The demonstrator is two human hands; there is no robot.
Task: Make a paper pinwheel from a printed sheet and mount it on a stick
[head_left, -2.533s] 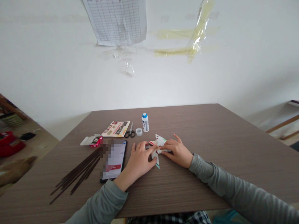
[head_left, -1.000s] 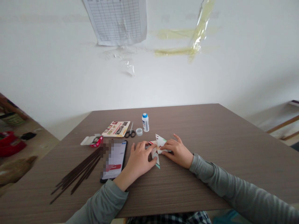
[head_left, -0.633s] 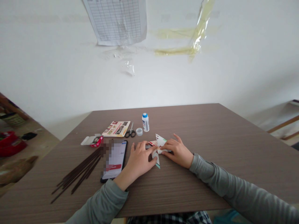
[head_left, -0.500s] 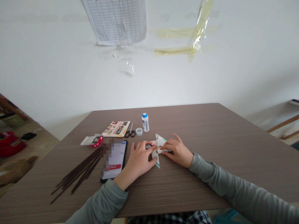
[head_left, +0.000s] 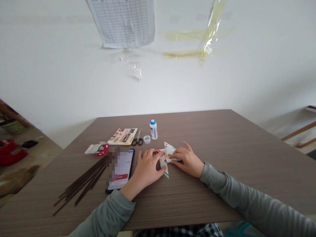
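Plenty around the edges, and I'm scanning it all now!
Up on the wall I've got a white printed paper grid (head_left: 124,23) and yellowed clear tape (head_left: 209,34); below, a white plastic bottle with a blue cap (head_left: 154,130) stands upright, black-handled metal scissors (head_left: 138,137) lie beside a colourful printed booklet (head_left: 122,137), and thin dark-brown sticks (head_left: 84,180) fan out left of a black rectangular phone (head_left: 123,165).
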